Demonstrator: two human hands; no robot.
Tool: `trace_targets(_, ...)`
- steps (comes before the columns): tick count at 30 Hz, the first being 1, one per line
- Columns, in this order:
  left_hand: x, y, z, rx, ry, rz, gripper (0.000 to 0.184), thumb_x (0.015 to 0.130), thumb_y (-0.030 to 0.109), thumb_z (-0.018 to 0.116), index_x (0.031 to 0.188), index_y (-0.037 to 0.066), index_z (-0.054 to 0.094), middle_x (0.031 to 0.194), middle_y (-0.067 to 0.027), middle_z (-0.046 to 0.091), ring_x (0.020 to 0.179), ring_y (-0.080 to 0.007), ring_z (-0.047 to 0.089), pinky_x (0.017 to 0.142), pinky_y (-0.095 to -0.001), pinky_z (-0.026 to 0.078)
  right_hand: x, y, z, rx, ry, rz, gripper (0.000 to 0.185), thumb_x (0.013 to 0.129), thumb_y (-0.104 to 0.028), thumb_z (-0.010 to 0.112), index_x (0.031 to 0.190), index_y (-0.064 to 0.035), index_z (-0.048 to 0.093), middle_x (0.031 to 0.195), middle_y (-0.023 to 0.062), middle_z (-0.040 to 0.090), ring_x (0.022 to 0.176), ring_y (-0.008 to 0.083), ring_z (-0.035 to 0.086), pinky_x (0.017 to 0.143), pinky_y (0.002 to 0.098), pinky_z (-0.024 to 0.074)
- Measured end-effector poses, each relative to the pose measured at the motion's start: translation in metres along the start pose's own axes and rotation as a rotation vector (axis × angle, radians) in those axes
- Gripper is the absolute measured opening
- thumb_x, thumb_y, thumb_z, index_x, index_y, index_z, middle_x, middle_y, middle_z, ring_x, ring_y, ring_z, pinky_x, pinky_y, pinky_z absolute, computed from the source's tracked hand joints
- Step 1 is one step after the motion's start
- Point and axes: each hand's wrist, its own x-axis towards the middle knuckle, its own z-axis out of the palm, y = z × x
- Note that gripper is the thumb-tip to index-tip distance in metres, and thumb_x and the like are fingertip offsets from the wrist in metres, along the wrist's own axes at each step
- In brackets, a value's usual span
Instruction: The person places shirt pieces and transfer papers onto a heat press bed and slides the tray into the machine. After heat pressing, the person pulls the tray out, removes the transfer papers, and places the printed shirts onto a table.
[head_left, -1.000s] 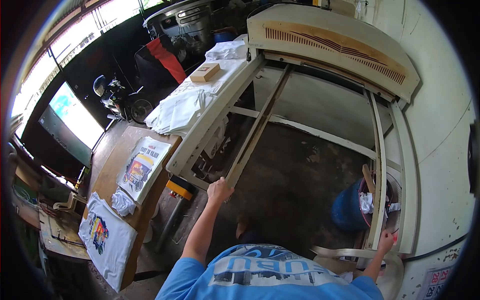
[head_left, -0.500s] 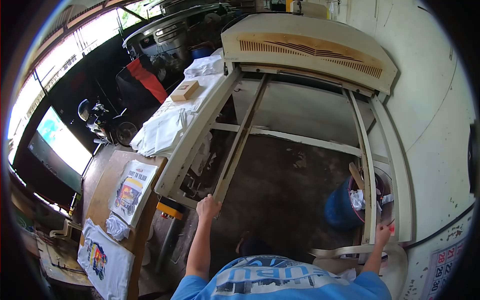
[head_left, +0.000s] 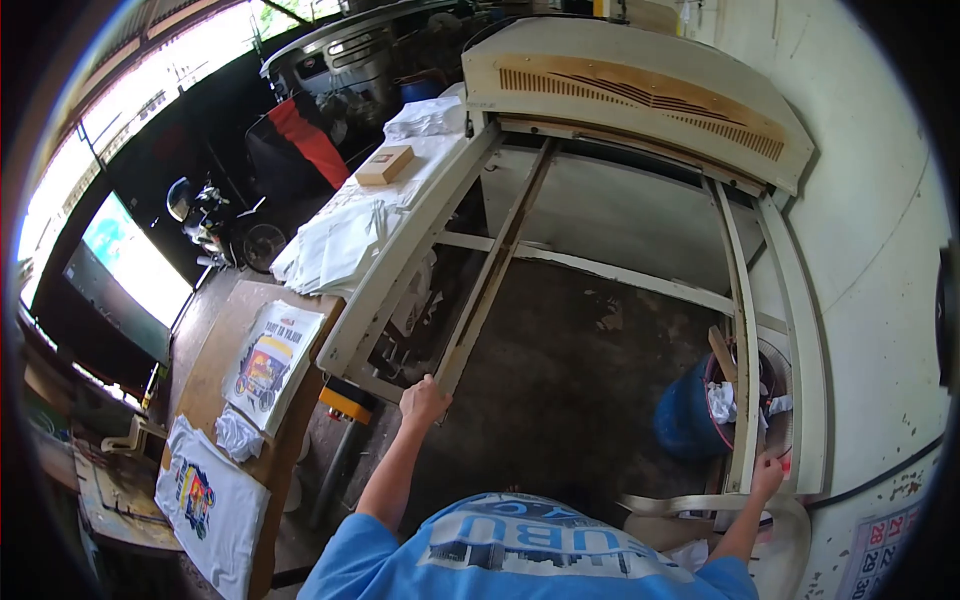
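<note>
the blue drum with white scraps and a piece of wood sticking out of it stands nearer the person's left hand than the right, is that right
No, the side is wrong: in the head view, the blue drum stands nearer the right hand than the left hand. The white scraps and piece of wood are correct.
</note>
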Motion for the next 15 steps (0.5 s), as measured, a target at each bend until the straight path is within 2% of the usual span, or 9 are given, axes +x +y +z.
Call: trace_targets(15,0.0023,0.0042,-0.0028,0.016,0.029,-0.01,0.042,0.071,0.038,0.062,0.087,0.001,0.055,0.081,-0.0168,0.063,0.08,-0.0306,0.062,0.072,-0.0393,0.049,0.0009,0.0086,0.0087,0.021,0.072,0.015,0.036,0.079,-0.031,0.053,0.073,0.0037,0.061,0.069,0.0237,0.057,0.064,0.0393,0.056,0.061,0.0458,0.0435)
